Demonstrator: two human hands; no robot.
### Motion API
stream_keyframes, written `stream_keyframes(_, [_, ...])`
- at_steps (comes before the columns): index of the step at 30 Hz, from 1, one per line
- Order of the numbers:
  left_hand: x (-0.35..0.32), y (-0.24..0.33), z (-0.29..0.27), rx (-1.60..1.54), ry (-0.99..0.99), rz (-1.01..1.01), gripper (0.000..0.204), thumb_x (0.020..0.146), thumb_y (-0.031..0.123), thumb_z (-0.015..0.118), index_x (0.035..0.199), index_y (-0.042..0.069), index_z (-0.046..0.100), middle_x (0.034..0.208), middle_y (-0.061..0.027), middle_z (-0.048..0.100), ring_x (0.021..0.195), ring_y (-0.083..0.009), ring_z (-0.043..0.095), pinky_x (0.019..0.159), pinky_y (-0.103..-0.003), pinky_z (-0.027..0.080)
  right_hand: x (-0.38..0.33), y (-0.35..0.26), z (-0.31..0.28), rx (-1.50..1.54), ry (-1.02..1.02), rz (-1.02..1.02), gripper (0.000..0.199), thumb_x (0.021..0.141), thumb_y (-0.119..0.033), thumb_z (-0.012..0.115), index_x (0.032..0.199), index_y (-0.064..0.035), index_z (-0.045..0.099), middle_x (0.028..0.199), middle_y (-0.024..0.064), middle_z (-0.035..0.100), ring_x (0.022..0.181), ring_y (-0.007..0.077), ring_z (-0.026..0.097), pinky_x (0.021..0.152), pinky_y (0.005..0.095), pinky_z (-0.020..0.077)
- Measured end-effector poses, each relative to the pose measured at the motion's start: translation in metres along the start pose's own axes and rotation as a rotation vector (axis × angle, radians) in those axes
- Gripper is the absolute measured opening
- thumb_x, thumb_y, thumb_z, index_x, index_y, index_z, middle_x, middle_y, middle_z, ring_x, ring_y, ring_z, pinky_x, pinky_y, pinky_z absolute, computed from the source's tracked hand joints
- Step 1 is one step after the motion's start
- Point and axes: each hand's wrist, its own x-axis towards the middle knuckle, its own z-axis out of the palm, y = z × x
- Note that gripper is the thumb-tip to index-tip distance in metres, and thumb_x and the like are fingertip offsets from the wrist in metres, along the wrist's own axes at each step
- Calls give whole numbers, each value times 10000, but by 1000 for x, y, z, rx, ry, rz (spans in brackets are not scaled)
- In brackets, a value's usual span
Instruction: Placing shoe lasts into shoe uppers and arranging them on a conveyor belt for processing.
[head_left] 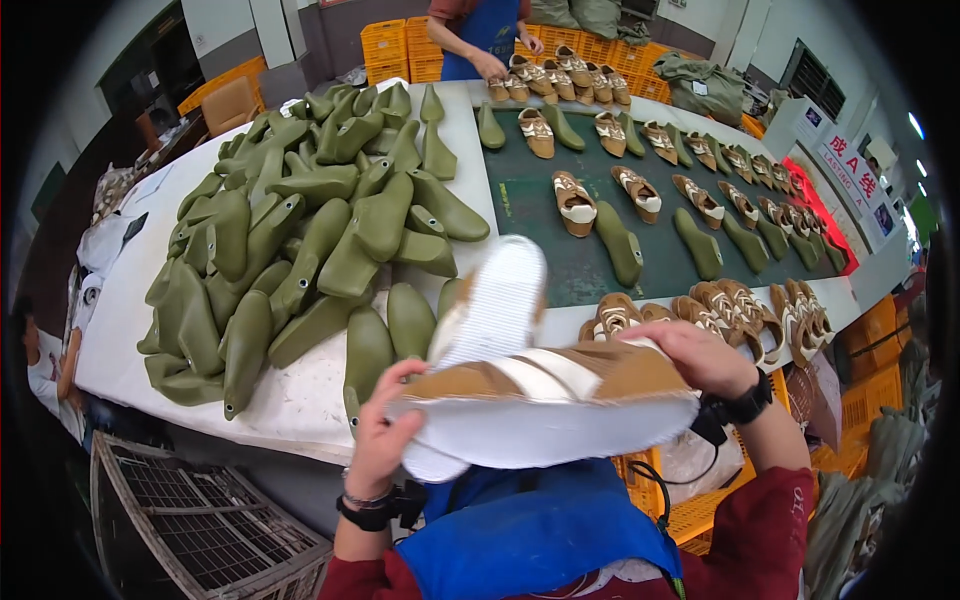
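Note:
My left hand [385, 430] is closed on the near end of a pair of tan shoes with white stripes. My right hand [708, 355] grips the far right end of the front shoe [560, 380], which lies on its side with its white underside facing me. Behind and across it, the second shoe [505, 300] points upward with its white, ridged sole showing; most of its upper is hidden. Both shoes are held above the front edge of the white table [305, 405]. Just beyond my hands lie olive-green shoe lasts [412, 320].
A large heap of green lasts [325, 230] covers the table's left side. On the right, a green conveyor belt [530, 265] carries rows of tan shoes and lasts. More tan shoes [735, 310] line its near edge. Across stands a co-worker in a blue apron [480, 40]. Orange crates [690, 515] are at my right.

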Motion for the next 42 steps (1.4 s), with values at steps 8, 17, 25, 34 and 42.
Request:
stream_keyframes(8, [-48, -9, -82, -468, 650, 208, 469, 945, 278, 470, 1287, -32, 385, 1220, -144, 524, 1066, -254, 551, 924, -390, 442, 108, 46, 62, -808, -189, -247, 502, 892, -421, 509, 1276, -99, 482, 862, 126, 637, 652, 202, 614, 596, 301, 513])
stream_keyframes(17, [-80, -8, -94, -511, 664, 226, 469, 953, 304, 463, 1291, -17, 401, 1273, -123, 504, 1130, -233, 510, 981, -370, 391, 169, 77, 65, -698, -398, 435, 287, 856, -308, 499, 1013, -103, 623, 706, 78, 625, 556, 172, 616, 509, 294, 535])
stream_keyframes(25, [-99, -42, -98, -261, 723, 161, 525, 878, 49, 531, 1359, -19, 331, 1260, -148, 450, 1129, -241, 475, 976, -349, 362, 278, 109, -54, -1143, -34, 267, 299, 837, -167, 446, 1081, -123, 613, 815, 105, 663, 574, 225, 632, 569, 338, 524])
stream_keyframes(34, [-83, -15, -71, -323, 852, 54, 445, 945, 286, 475, 1265, -17, 410, 1150, -137, 543, 1018, -206, 568, 885, -348, 455, 320, 134, -80, -1122, 306, 322, 472, 715, -87, 535, 1186, -112, 551, 1082, 168, 620, 1023, 320, 584, 844, 392, 472])
stream_keyframes(42, [-58, -16, -55, -365, 657, 51, 462, 926, 267, 502, 1251, -54, 432, 1201, -146, 540, 1047, -232, 560, 935, -373, 414, 314, 137, -74, -1028, 221, 219, 477, 721, -43, 510, 1181, -156, 571, 1113, 165, 608, 1039, 319, 574, 870, 393, 458])
